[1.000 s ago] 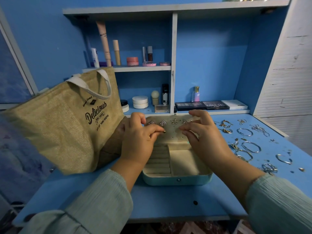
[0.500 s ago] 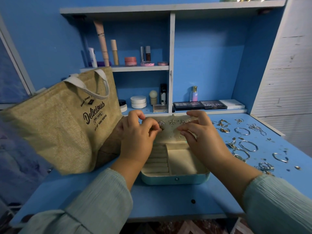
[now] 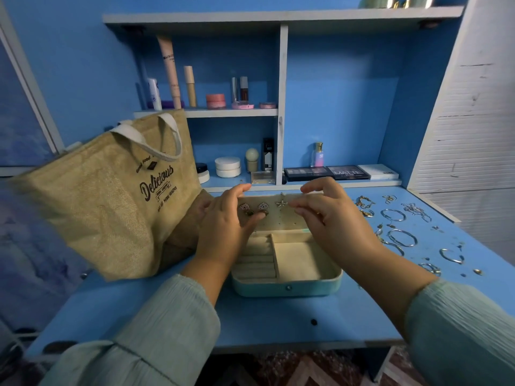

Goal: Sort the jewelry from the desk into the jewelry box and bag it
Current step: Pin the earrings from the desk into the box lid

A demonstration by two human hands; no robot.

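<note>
The teal jewelry box (image 3: 287,286) lies open mid-desk, its cream lid (image 3: 278,221) upright with two heart studs (image 3: 262,206) and a star stud (image 3: 281,203) pinned on it. My left hand (image 3: 225,227) is at the lid's left part, thumb and fingers pinching a small dark earring (image 3: 249,213) against the lining. My right hand (image 3: 331,218) grips the lid's right part, index finger over its top edge and thumb in front. Loose hoops and rings (image 3: 401,238) are scattered on the desk to the right. A jute tote bag (image 3: 111,196) stands on the left.
Shelves behind the box hold cosmetics: white jars (image 3: 227,166), a perfume bottle (image 3: 318,155) and eyeshadow palettes (image 3: 326,172). A white slatted panel (image 3: 471,129) borders the desk on the right. The desk's front edge (image 3: 278,345) is close to me.
My left hand slid from the lid's middle toward its left, uncovering the heart studs. My right hand rose to the lid's top edge. The view shifted slightly.
</note>
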